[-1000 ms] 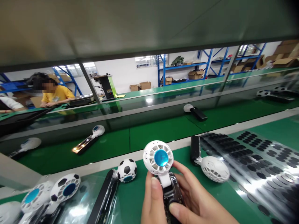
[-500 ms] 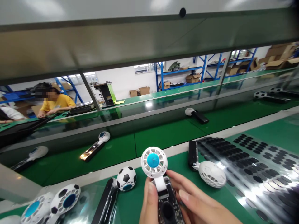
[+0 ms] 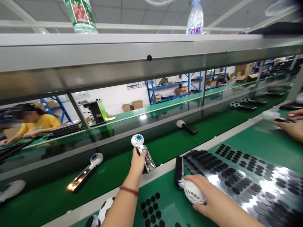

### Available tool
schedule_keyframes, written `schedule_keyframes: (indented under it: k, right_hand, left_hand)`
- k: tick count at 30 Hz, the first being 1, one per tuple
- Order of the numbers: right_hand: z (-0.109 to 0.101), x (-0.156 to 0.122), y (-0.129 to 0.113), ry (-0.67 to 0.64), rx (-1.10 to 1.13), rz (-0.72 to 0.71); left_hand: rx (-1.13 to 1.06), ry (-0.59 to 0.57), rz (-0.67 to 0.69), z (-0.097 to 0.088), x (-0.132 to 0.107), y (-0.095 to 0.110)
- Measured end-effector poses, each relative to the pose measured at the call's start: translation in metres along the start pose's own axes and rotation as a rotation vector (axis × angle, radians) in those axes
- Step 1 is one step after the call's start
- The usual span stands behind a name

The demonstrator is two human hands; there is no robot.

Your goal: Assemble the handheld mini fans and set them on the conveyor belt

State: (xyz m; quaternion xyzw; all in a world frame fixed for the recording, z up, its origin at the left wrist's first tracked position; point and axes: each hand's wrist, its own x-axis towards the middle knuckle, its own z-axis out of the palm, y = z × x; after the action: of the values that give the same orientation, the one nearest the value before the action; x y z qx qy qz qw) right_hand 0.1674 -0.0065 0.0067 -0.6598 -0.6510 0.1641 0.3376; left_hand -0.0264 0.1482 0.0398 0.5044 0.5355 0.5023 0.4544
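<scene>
My left hand (image 3: 137, 164) is stretched out over the green conveyor belt. It grips a handheld fan (image 3: 149, 159) near its neck; the fan has a white round head with a blue centre and an uncovered clear-and-black handle. On the green bench, the fingers of my right hand (image 3: 209, 190) are closed around the white grille head of a second handheld fan (image 3: 193, 191), whose black handle points away from me. Beside that hand lie clear sheets with black round stickers (image 3: 220, 171). A smaller group of black discs (image 3: 151, 209) lies between my forearms.
Several fans lie on the belt, including one with a lit handle (image 3: 81, 178) and one with a black handle (image 3: 189, 127). A metal shelf (image 3: 118, 47) crosses above, bearing bottles. At far right a co-worker's hand (image 3: 292, 126) holds a fan; another person (image 3: 42, 123) sits opposite.
The fan that both hands held has moved forward over the belt in my left hand. My right hand has let go and taken the white-headed fan on the bench. The view has shifted right and up.
</scene>
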Motion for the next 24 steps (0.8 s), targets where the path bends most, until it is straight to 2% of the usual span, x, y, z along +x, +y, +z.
schedule_keyframes:
  k: [3,6,9,12,13,14,16,18,21,24]
  right_hand:
    - [-0.017,0.010,-0.018,0.018,0.400,0.241]
    - [-0.039,0.018,-0.032,0.000,0.880,0.471]
    - [-0.057,0.019,-0.048,-0.007,1.134,0.542]
    - [-0.062,0.015,-0.063,-0.046,1.255,0.546]
    - [-0.062,0.014,-0.067,-0.083,1.257,0.509]
    - [-0.060,0.012,-0.070,-0.121,1.221,0.441]
    - [-0.057,0.012,-0.075,-0.170,1.025,0.249]
    - [-0.057,0.015,-0.079,-0.188,0.777,0.077]
    - [-0.061,0.029,-0.084,-0.247,0.574,0.023]
    - [-0.058,0.046,-0.084,-0.310,0.490,0.018]
  left_hand:
    - [0.109,0.024,0.030,0.004,0.041,-0.006]
    - [0.178,-0.015,0.134,0.006,0.046,-0.004]
    - [0.191,-0.198,0.299,0.012,0.009,0.008]
    - [0.168,-0.513,0.389,0.018,-0.051,0.020]
    - [0.146,-0.603,0.331,0.019,-0.070,0.022]
    - [0.149,-0.600,0.257,0.019,-0.086,0.023]
    - [0.124,-0.532,0.156,0.017,-0.108,0.022]
    - [0.081,-0.481,0.142,0.010,-0.120,0.016]
    - [0.001,-0.524,0.133,-0.001,-0.131,0.003]
    - [-0.218,-0.479,0.024,-0.007,-0.138,-0.005]
